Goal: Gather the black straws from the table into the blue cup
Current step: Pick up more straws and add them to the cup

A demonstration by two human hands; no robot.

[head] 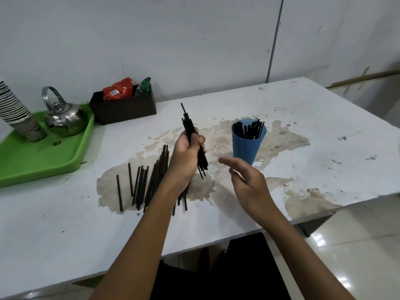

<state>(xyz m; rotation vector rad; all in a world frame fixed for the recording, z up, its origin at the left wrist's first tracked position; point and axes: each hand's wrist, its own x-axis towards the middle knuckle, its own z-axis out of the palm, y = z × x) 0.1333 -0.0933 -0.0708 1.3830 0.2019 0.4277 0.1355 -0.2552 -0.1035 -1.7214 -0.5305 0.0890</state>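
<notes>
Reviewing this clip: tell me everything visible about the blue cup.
The blue cup is a plain tumbler, plastic by its look, wider at the rim than at the base. It stands upright on a stained patch of the white table, right of centre. It already holds a loose bunch of black straws leaning toward its right rim, their tips above the edge. Neither hand touches it; the right hand hovers open just in front of it.
</notes>
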